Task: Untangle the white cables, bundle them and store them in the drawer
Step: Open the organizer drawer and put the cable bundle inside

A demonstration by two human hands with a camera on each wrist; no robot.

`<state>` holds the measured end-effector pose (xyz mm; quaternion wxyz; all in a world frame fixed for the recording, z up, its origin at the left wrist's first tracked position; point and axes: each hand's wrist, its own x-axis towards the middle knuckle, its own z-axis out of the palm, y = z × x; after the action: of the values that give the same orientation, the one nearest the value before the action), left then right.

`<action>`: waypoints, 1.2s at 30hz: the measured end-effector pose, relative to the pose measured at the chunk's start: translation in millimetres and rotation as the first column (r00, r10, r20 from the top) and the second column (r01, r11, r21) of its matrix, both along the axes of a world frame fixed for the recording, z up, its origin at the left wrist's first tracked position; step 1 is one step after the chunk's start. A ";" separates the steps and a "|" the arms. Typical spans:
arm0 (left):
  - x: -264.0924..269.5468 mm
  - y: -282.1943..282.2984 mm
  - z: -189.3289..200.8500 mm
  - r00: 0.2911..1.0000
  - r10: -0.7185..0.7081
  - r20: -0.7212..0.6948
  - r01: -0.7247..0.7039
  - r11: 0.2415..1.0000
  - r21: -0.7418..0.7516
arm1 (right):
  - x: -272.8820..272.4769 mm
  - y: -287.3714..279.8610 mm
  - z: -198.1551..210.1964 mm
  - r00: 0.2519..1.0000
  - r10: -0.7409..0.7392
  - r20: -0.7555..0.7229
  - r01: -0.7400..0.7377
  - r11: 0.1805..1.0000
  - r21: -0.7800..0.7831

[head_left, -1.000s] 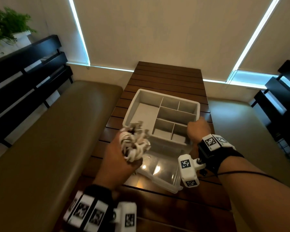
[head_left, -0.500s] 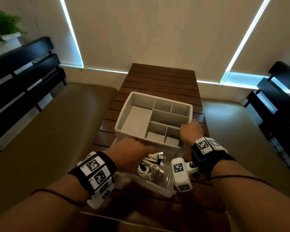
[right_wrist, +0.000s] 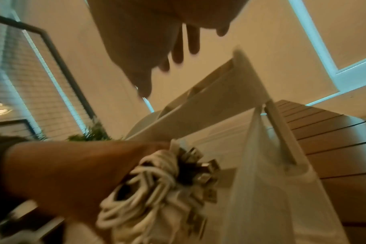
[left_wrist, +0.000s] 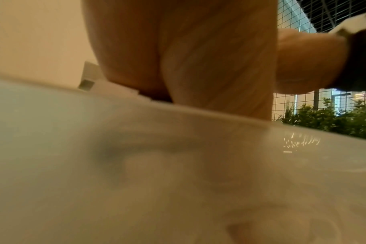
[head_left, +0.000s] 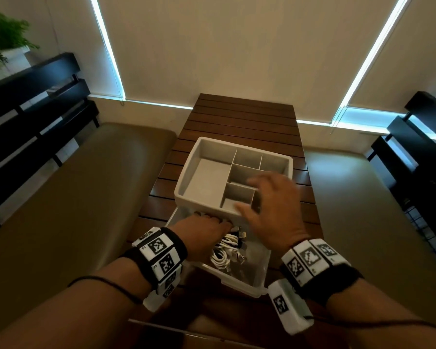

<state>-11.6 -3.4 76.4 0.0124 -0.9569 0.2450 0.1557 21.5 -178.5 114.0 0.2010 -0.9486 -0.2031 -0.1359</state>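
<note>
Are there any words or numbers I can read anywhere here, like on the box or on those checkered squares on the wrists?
None: no words or numbers can be read.
The black-and-white squares on the left wristband and the right wristband are pattern codes, not letters.
The grey organizer tray, the clear drawer and the white cables show no label.

Honestly nothing readable here, no words, brand names or numbers anywhere. The only markings are the black-and-white square code tags on the left wristband and the right wristband, and those are just patterns, not text.
</note>
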 end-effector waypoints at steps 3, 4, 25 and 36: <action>-0.3 0.6 0.3 1.000 0.014 -0.012 -0.015 0.997 -0.074 | -13.4 9.5 -6.5 0.977 0.024 -0.211 -0.102 0.924 -0.367; -0.2 1.0 0.7 0.999 0.025 -0.026 -0.027 0.995 -0.097 | -14.1 11.3 -7.9 0.975 0.017 -0.223 -0.109 0.906 -0.409; -19.9 46.1 29.5 0.993 0.117 0.000 -0.104 0.890 -0.444 | -12.0 18.0 -14.5 0.980 0.022 -0.198 -0.097 0.921 -0.377; -41.0 21.2 2.2 0.944 0.115 0.309 -0.015 0.951 -0.310 | -8.5 14.8 -15.1 0.979 0.047 -0.198 -0.118 0.923 -0.366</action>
<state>-52.6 17.7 78.6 -0.0998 -0.9675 0.2284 -0.0421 12.9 -163.7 98.9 0.0392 -0.9685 -0.2457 0.0031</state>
